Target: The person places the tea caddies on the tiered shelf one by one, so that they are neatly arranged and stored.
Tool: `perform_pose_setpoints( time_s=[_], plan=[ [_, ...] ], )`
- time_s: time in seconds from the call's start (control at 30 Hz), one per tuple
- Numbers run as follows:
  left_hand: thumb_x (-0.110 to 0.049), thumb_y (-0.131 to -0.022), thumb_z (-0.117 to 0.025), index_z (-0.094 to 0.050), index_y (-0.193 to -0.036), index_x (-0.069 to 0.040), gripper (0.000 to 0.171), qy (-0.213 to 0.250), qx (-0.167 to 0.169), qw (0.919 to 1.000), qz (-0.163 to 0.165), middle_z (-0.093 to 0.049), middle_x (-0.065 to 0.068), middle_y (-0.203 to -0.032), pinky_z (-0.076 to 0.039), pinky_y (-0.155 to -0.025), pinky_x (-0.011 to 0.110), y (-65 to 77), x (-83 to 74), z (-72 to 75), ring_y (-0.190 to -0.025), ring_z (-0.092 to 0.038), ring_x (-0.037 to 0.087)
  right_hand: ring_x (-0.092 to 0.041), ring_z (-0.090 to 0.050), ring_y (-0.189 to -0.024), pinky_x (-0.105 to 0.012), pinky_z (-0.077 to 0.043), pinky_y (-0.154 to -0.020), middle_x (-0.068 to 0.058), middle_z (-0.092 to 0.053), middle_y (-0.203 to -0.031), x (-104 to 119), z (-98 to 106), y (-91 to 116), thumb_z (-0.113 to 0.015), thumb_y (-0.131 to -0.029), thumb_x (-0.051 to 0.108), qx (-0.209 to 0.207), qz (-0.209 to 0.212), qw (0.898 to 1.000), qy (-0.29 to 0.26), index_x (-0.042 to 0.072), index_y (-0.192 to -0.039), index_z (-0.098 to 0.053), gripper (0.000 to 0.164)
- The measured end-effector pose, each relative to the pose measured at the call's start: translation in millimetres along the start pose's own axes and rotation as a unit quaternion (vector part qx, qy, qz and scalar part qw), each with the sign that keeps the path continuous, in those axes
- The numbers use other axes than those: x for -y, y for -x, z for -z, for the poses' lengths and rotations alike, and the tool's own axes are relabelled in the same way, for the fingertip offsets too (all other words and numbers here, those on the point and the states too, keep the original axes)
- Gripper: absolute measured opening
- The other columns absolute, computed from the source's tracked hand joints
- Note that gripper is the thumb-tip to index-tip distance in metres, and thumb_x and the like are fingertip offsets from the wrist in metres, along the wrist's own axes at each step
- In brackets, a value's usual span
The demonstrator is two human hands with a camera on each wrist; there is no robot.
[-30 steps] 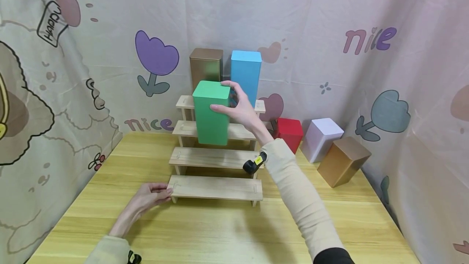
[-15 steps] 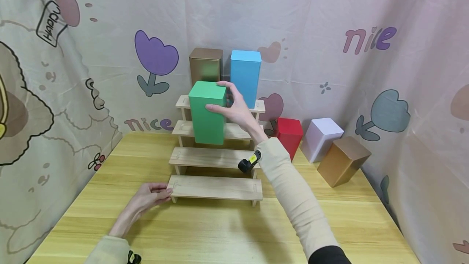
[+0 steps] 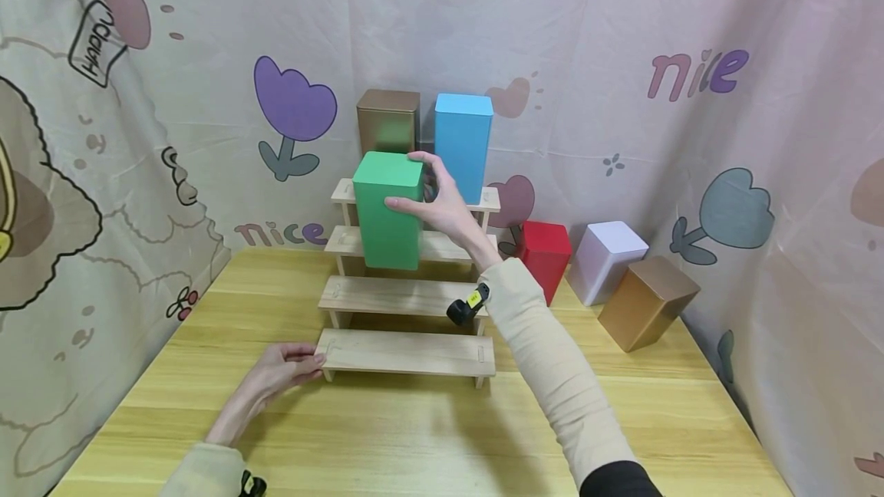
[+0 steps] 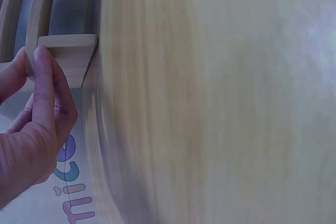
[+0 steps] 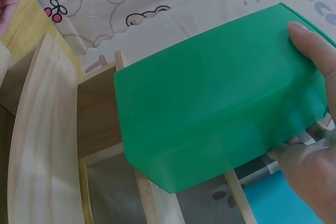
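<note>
My right hand point(image 3: 450, 209) grips a green box point(image 3: 385, 225) near its top, thumb on the front face and fingers round the right side. The box is upright, in front of the second tier from the top of a stepped wooden stand point(image 3: 407, 351); whether its base touches that tier I cannot tell. In the right wrist view the green box point(image 5: 210, 98) fills the middle, with the thumb on one face. My left hand point(image 3: 276, 374) pinches the left end of the stand's lowest shelf. The left wrist view shows this hand's point(image 4: 42, 103) thumb and fingers on the board.
On the top tier stand a brown box point(image 3: 388, 121) and a blue box point(image 3: 463, 148). Right of the stand, a red box point(image 3: 544, 255), a white box point(image 3: 604, 263) and a bronze box point(image 3: 648, 305) are on the wooden table point(image 3: 387, 436). A printed curtain point(image 3: 580, 37) hangs behind.
My right hand has carried the green box slightly left, mostly in the first half second. The left hand has stayed at the shelf's end.
</note>
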State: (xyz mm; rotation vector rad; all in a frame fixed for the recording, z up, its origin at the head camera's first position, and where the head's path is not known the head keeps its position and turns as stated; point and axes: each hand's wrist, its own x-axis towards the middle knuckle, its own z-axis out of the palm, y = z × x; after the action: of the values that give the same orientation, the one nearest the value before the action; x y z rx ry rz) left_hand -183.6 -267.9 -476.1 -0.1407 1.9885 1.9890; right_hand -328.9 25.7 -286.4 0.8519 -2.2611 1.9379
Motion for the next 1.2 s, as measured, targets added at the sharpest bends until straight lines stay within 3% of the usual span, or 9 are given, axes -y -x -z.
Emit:
perform_pose_setpoints(
  time_s=[0.1, 0.3, 0.47, 0.97, 1.2],
  plan=[
    [0.005, -0.095, -0.062, -0.036, -0.133, 0.029, 0.052, -0.007, -0.002, 1.0, -0.001, -0.065, 0.006, -0.094, -0.065, -0.085, 0.021, -0.2, 0.5, 0.1, -0.085, -0.07, 0.011, -0.019, -0.052, -0.122, -0.041, -0.05, -0.113, -0.005, -0.053, -0.135, -1, -1, 1, -0.084, -0.082, 0.02, -0.01, 0.008, 1.0, 0.008, 0.027, -0.144, -0.042, 0.076],
    [0.004, -0.095, -0.062, -0.037, -0.132, 0.029, 0.051, -0.012, -0.006, 0.9999, -0.001, -0.065, 0.005, -0.093, -0.065, -0.083, 0.02, -0.7, 0.6, 0.1, -0.084, -0.07, 0.01, -0.017, -0.048, -0.12, -0.037, -0.038, -0.126, -0.005, -0.037, -0.144, -2, -4, 4, -0.084, -0.082, 0.025, -0.03, 0.024, 0.998, 0.043, 0.028, -0.146, -0.043, 0.076],
    [0.004, -0.096, -0.062, -0.036, -0.133, 0.029, 0.052, -0.014, -0.005, 0.9999, -0.001, -0.065, 0.005, -0.094, -0.065, -0.083, 0.02, -0.4, -0.1, 0.0, -0.084, -0.069, 0.01, -0.017, -0.045, -0.114, -0.037, -0.042, -0.123, -0.006, -0.039, -0.138, -3, -6, 4, -0.084, -0.082, 0.029, -0.042, 0.031, 0.996, 0.07, 0.03, -0.147, -0.043, 0.077],
    [0.003, -0.095, -0.064, -0.038, -0.131, 0.029, 0.052, -0.005, -0.004, 1.0, 0.0, -0.065, 0.007, -0.093, -0.065, -0.084, 0.02, 0.4, -0.4, -0.9, -0.084, -0.07, 0.01, -0.02, -0.044, -0.133, -0.037, -0.045, -0.122, -0.006, -0.038, -0.15, -3, -15, 4, -0.086, -0.081, 0.027, -0.073, 0.035, 0.994, 0.075, 0.028, -0.149, -0.044, 0.08],
    [0.002, -0.095, -0.065, -0.038, -0.131, 0.029, 0.052, -0.004, -0.002, 1.0, 0.0, -0.065, 0.007, -0.093, -0.065, -0.084, 0.02, -0.1, -0.3, -0.5, -0.084, -0.069, 0.01, -0.021, -0.047, -0.129, -0.038, -0.05, -0.117, -0.006, -0.041, -0.147, -4, -16, 4, -0.086, -0.081, 0.03, -0.084, 0.036, 0.991, 0.1, 0.028, -0.149, -0.043, 0.08]
  ],
)
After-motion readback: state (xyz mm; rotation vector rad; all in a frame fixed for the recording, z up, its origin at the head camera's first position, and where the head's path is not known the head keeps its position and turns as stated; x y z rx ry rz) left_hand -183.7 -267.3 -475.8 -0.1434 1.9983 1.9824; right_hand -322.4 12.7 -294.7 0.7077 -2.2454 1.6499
